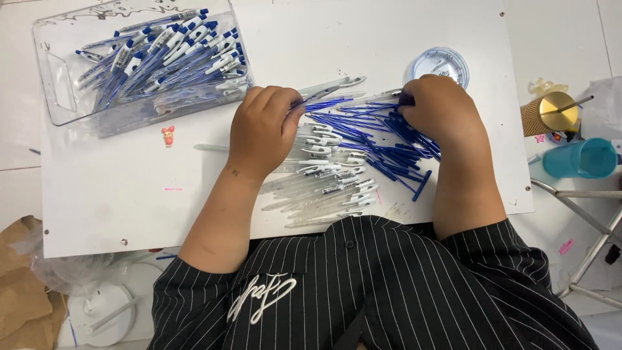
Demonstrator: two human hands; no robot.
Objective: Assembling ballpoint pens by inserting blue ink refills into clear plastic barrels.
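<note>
Barrel (327, 89) pinched in my left hand (262, 129), right hand (440, 107) gripping 1 blue refill (389, 102) over the pile (363, 139). Finished pens sit in the bin (61, 97).

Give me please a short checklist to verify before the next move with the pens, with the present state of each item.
1. Left hand has a clear pen barrel in its grip: ok, the barrel sticks out from the fingers toward the right hand.
2. Right hand has a blue refill pinched: cannot tell, the fingertips hide it.
3. Refill tip meets the barrel opening: cannot tell, too small.
4. Pile of blue refills within reach: ok, just under the right hand.
5. Empty clear barrels within reach: ok, on the white board below the left hand.
6. Clear bin of finished pens has room: ok, partly filled.
</note>
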